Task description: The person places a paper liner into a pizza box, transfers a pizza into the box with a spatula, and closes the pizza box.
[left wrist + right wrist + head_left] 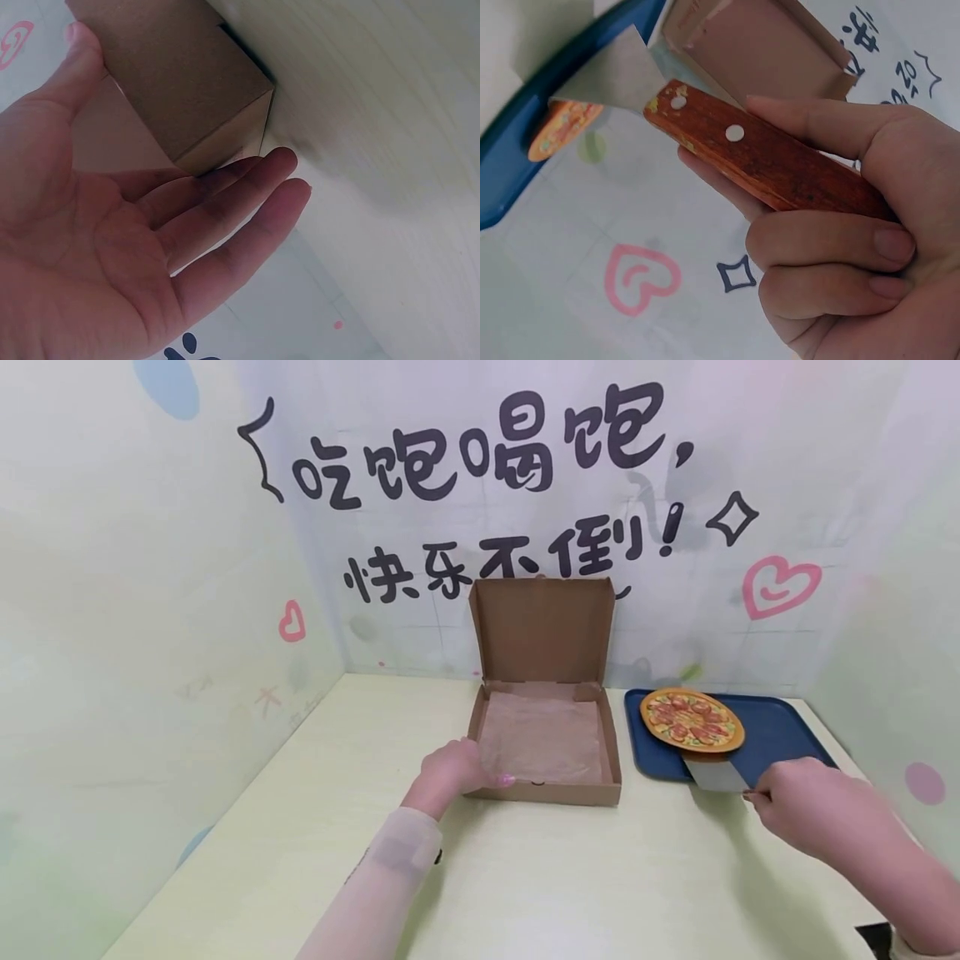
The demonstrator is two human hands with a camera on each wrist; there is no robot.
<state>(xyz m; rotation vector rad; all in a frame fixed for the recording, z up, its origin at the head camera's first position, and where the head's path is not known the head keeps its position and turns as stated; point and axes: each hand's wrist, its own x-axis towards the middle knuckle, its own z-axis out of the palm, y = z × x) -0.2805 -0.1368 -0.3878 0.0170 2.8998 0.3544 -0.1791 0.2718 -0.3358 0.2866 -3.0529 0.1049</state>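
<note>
My right hand (813,802) grips the riveted wooden handle of a metal spatula (772,169), fingers curled round it. The blade (716,774) reaches under the near edge of a round pizza (693,720), which tilts over a blue tray (780,727). My left hand (453,768) holds the near left corner of an open cardboard pizza box (573,794). In the left wrist view, the thumb (82,60) lies along one edge of the box, while the fingers (225,210) extend beside its side wall. A sheet of paper (543,739) lines the box.
The box lid (543,631) stands upright at the back, near a wall (405,643) printed with black characters. The pale table (570,877) extends in front of the box, with side walls on both sides. The tray sits right of the box.
</note>
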